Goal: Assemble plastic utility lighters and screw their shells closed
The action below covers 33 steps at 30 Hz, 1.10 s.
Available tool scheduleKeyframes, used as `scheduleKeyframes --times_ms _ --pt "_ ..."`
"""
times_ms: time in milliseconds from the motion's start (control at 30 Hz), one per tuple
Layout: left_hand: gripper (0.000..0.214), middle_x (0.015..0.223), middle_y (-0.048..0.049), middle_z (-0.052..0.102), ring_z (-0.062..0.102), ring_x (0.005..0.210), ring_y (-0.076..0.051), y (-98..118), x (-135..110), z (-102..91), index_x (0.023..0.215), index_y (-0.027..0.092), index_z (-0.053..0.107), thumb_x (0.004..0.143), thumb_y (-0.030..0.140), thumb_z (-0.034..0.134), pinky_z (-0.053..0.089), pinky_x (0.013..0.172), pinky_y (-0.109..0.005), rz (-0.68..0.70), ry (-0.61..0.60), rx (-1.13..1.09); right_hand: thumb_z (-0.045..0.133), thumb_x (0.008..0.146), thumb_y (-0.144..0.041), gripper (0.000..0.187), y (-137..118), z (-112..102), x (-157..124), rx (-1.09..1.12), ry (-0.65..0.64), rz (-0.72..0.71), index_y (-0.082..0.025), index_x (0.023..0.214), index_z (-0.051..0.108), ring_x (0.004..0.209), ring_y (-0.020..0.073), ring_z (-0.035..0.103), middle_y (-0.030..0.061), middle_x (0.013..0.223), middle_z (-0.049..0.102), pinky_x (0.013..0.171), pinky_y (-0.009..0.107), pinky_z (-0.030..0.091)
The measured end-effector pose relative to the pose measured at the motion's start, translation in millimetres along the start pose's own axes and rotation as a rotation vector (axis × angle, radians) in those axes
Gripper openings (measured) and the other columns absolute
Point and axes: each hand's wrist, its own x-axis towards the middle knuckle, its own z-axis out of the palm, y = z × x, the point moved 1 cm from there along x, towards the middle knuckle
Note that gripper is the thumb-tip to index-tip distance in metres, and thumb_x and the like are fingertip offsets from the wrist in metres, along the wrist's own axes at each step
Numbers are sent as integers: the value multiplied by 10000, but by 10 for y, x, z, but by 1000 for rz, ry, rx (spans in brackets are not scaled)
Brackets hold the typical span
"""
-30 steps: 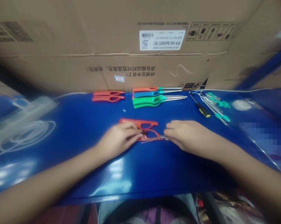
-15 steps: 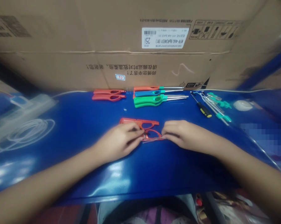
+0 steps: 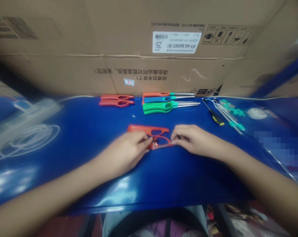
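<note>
Left hand: your left hand [image 3: 129, 148] has thumb and fingers closed on the near end of the lower red half [image 3: 154, 144].
Right hand: your right hand [image 3: 195, 138] has its fingertips drawn together at that half's tip; you can't tell whether they pinch the shell or the thin strip [image 3: 165, 145].
Thin strip: it slanted below the shell a second ago; now it lies along the lower edge, so it appears to be better lined up.
Upper red half: the upper red half [image 3: 139, 128] lies flat just beyond your fingers, unheld.
Back row: you have two red handles [image 3: 111, 103] beside the green lighter [image 3: 155, 107], with blue and orange ones behind.
Right side: the screwdriver [image 3: 216, 117] lies beside metal tubes with teal parts [image 3: 229, 117].
</note>
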Motion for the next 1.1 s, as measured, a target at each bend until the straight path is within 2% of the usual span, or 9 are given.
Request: scheduleKeyframes --times_ms 167,333,533,667,900,1100 --pt "334 1080 -94 690 642 995 -239 -65 7 28 1327 178 608 1012 257 528 530 873 -402 -21 67 -118 591 943 -189 124 7 -51 -26 26 -32 -2 -165 853 674 768 142 600 40 873 671 712 255 438" --pt "314 1080 -93 691 634 1008 -223 -97 21 58 1304 185 618 1008 250 538 512 906 -390 -6 95 -224 558 973 -212 141 -18 -50 -53 -48 -35 -44 -173 883 658 795 151 596 45 898 656 733 272 442" --pt "359 1100 -101 683 625 1026 -215 -108 19 110 1362 188 582 1012 252 535 524 931 -384 21 106 -328 490 1015 -249 198 -70 17 -50 -181 46 -110 -187 965 671 851 160 618 62 999 646 744 271 454" --pt "303 1128 -104 676 621 1062 -210 -96 25 153 1292 188 623 1003 248 558 522 963 -370 50 133 -405 505 1011 -253 200 -104 98 -39 -242 64 -153 -202 981 696 837 152 637 47 1004 681 694 252 444" --pt "249 1106 -99 675 624 1026 -190 -76 40 174 1213 164 673 990 233 585 527 934 -333 62 170 -455 538 992 -223 183 -73 191 -8 -145 83 -138 -188 939 710 860 155 662 51 983 700 743 256 472" --pt "237 1049 -90 681 635 971 -186 -68 49 149 1190 181 697 984 229 590 546 887 -329 52 154 -476 528 989 -208 190 -106 165 -8 -88 71 -143 -182 928 706 869 162 653 60 976 697 760 266 477"
